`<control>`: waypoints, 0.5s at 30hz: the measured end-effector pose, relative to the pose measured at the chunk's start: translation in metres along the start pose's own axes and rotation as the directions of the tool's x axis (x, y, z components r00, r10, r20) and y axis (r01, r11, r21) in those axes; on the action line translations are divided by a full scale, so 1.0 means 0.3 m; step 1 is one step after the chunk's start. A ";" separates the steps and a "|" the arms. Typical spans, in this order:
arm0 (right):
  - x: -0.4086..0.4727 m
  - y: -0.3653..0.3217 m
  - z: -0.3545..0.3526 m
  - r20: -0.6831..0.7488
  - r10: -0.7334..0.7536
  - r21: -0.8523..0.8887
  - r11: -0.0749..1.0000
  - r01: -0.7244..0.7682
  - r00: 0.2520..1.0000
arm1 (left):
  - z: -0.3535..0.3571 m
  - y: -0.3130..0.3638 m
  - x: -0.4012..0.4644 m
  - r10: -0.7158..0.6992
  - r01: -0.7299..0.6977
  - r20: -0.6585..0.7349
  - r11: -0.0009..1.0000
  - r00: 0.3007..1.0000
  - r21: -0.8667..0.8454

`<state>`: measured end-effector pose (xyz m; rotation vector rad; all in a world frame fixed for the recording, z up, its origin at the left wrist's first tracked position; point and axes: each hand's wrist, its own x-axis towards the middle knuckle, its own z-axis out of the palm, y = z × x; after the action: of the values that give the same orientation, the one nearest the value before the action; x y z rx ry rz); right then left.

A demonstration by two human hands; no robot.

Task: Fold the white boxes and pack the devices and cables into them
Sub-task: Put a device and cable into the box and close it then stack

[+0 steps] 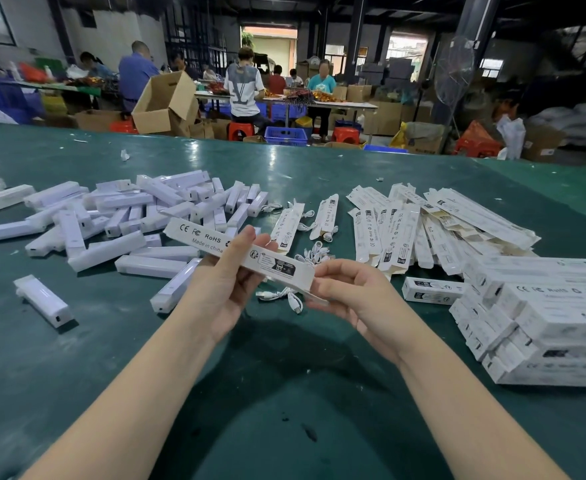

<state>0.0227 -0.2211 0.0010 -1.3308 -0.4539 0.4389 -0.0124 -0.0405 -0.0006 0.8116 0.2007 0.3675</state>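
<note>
Both hands: left hand [231, 285] is gripping the white box [239, 252] mid-length; right hand [345, 292], fingers [333, 268] curled, is pinching its near end, likely closing a flap.
Box position: hovering above the surface [77, 375], steadied for folding.
Print: showing "CE FC RoHS", "Made in china".
Supplies: devices [139, 220] lying left, flat boxes [423, 230] right, cables [284, 296] beneath, all within reach.
</note>
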 end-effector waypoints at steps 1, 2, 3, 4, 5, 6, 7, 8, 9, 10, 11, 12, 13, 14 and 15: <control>0.002 0.003 -0.001 -0.009 -0.006 -0.017 1.000 0.006 1.000 | 0.000 -0.002 0.000 0.010 -0.010 0.009 1.000 1.000 0.007; 0.003 0.002 0.000 -0.008 -0.008 -0.022 1.000 0.007 1.000 | -0.002 -0.004 0.002 0.019 -0.019 0.015 1.000 1.000 0.013; 0.003 0.001 -0.001 0.003 -0.007 -0.007 1.000 0.007 1.000 | -0.003 -0.004 0.004 0.027 -0.028 0.024 0.999 0.999 0.016; 0.004 -0.002 -0.002 0.013 -0.005 0.022 1.000 0.005 1.000 | -0.003 -0.004 0.004 0.034 -0.035 0.033 0.999 0.999 0.018; 0.005 -0.003 -0.003 0.025 -0.001 0.059 0.998 -0.001 1.000 | -0.003 -0.004 0.004 0.038 -0.039 0.041 0.999 0.998 0.023; 0.005 -0.007 -0.003 0.038 0.007 0.091 0.996 -0.010 0.999 | -0.002 -0.003 0.002 0.040 -0.042 0.047 0.999 0.998 0.029; 0.006 -0.008 -0.002 0.054 0.010 0.110 0.994 -0.016 0.999 | -0.002 -0.003 0.000 0.043 -0.045 0.053 0.998 0.998 0.032; 0.005 -0.010 0.000 0.064 0.009 0.120 0.993 -0.017 0.998 | -0.001 -0.003 -0.002 0.045 -0.047 0.058 0.998 0.997 0.030; 0.006 -0.007 0.001 0.066 0.002 0.124 0.992 -0.010 0.998 | -0.001 -0.002 -0.004 0.045 -0.047 0.063 0.999 0.997 0.027; 0.005 -0.005 0.002 0.065 -0.001 0.120 0.993 -0.006 0.998 | 0.000 0.000 -0.005 0.044 -0.045 0.066 0.999 0.997 0.022; 0.004 -0.004 0.001 0.060 -0.006 0.103 0.995 0.000 0.998 | 0.003 0.000 -0.007 0.043 -0.044 0.068 0.999 0.997 0.013; 0.002 -0.005 0.003 0.056 -0.008 0.087 0.996 0.003 0.998 | 0.005 -0.001 -0.007 0.041 -0.042 0.067 0.999 0.997 0.009; 0.002 -0.004 0.003 0.056 -0.008 0.080 0.997 0.004 0.998 | 0.005 -0.003 -0.008 0.039 -0.040 0.065 0.999 0.997 0.009; 0.001 -0.006 0.005 0.053 -0.003 0.084 0.996 -0.002 0.999 | 0.006 -0.004 -0.008 0.040 -0.041 0.065 0.999 0.997 0.013; 0.001 -0.006 0.005 0.050 -0.002 0.090 0.996 -0.003 0.999 | 0.006 -0.006 -0.009 0.041 -0.043 0.070 0.999 0.997 0.018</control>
<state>0.0221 -0.2200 0.0030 -1.2353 -0.4700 0.4887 -0.0139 -0.0439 -0.0004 0.8478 0.1230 0.3768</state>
